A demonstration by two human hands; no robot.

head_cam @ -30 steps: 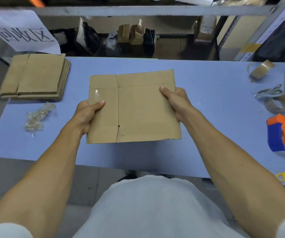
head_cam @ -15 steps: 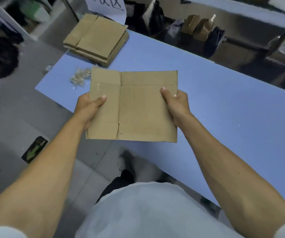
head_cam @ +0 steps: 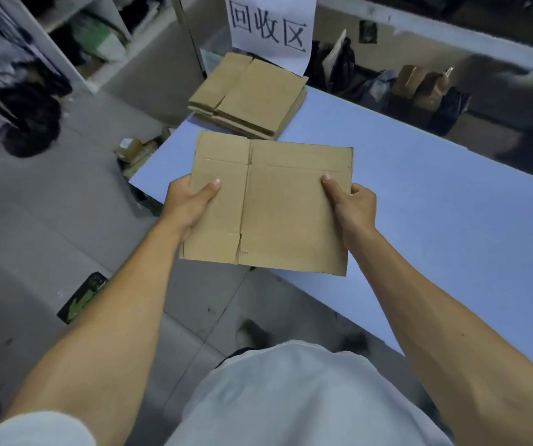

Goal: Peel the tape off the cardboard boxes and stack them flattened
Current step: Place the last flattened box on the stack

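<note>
Over the near corner of the blue table [head_cam: 419, 194] I have the flattened cardboard box [head_cam: 278, 207] held level in the air, one side edge in each hand. My left hand [head_cam: 188, 204] grips the left edge, thumb laid across the top face and the other fingers hidden underneath; my right hand [head_cam: 353, 207] does the same on the right edge. Gripping both sides keeps the sheet flat and square, so it should land aligned rather than skewed. I see no tape on the upper face, though the underside is out of view.

Beyond it, at the table's far corner, sits the stack of flattened boxes [head_cam: 252, 98], just under a paper sign [head_cam: 270, 25] with handwritten characters. The box is near that stack but not touching it, and its long side runs roughly the same way, so I judge this to be the carry toward the pile. Next I would need to reach forward and lower it squarely on top.
</note>
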